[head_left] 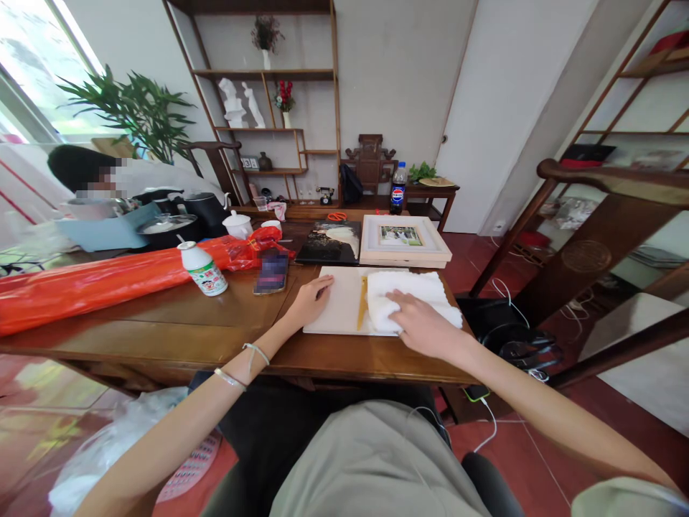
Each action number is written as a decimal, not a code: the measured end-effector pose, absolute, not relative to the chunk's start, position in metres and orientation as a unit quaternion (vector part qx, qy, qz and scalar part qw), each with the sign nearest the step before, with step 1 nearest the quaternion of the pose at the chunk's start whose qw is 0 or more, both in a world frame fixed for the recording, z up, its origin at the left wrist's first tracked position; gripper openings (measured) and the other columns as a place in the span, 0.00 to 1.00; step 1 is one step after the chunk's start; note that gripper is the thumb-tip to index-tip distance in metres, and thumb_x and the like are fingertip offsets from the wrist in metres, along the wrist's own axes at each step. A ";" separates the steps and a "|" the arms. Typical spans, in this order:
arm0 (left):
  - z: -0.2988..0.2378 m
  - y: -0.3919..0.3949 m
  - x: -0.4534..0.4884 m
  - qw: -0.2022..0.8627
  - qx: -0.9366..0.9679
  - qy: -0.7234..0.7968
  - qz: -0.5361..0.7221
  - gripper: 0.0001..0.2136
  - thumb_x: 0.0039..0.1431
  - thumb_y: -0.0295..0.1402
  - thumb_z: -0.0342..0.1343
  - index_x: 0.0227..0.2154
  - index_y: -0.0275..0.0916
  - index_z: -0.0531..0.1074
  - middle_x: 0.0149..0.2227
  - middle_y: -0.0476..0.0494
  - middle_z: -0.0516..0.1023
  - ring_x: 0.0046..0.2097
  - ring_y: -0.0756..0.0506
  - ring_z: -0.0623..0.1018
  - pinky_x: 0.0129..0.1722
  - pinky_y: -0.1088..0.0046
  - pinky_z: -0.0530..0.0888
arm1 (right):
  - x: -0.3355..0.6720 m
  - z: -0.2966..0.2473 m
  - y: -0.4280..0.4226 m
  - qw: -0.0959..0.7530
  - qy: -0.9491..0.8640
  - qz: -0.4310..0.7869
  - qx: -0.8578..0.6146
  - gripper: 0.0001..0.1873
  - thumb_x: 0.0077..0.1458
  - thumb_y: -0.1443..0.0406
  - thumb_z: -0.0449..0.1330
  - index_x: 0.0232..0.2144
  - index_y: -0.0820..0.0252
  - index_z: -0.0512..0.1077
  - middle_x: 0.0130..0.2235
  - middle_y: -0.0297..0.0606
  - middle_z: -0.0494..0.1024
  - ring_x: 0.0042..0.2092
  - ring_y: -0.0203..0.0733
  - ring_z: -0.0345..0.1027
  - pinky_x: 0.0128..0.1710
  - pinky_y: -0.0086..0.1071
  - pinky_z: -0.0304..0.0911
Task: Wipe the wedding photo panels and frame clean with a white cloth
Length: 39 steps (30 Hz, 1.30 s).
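Left hand (308,301), fingers close together, steadies the white panel (339,305); right hand (423,324) presses flat-fingered on a folded white cloth (420,287) beneath them. Even, light pressure seems wise.

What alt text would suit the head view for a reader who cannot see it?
The right hand lies on a white cloth over a white board on a wooden table, and the left hand rests on the board's left edge. A phone and a small bottle are nearby.
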<state>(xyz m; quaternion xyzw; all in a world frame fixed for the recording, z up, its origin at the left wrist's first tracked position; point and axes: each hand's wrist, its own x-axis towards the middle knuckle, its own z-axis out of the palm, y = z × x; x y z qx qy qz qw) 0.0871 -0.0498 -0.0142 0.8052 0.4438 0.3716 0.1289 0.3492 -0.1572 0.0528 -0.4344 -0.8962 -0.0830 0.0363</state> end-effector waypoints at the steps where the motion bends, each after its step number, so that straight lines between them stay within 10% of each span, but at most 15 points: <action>1: -0.014 -0.050 0.087 0.129 0.806 0.444 0.371 0.16 0.57 0.32 0.46 0.45 0.36 0.73 0.51 0.41 0.72 0.54 0.42 0.71 0.57 0.64 0.64 | 0.348 0.056 -0.169 0.032 -0.901 -0.078 -0.426 0.17 0.43 0.75 0.52 0.35 0.67 0.74 0.55 0.55 0.64 0.57 0.55 0.54 0.54 0.45 0.52; 8: -0.014 -0.051 0.088 0.127 0.807 0.444 0.368 0.16 0.57 0.32 0.46 0.45 0.35 0.73 0.52 0.40 0.72 0.54 0.42 0.71 0.57 0.64 0.64 | 0.357 0.066 -0.157 0.026 -0.894 -0.027 -0.447 0.18 0.45 0.73 0.51 0.39 0.61 0.73 0.41 0.46 0.72 0.44 0.48 0.66 0.40 0.35 0.60; 39: -0.016 -0.048 0.086 0.115 0.810 0.444 0.365 0.17 0.58 0.31 0.45 0.45 0.33 0.72 0.51 0.38 0.72 0.54 0.43 0.71 0.57 0.64 0.64 | 0.335 0.044 -0.071 0.130 -0.865 -0.063 -0.480 0.16 0.50 0.72 0.51 0.41 0.66 0.72 0.41 0.49 0.71 0.44 0.49 0.63 0.43 0.38 0.58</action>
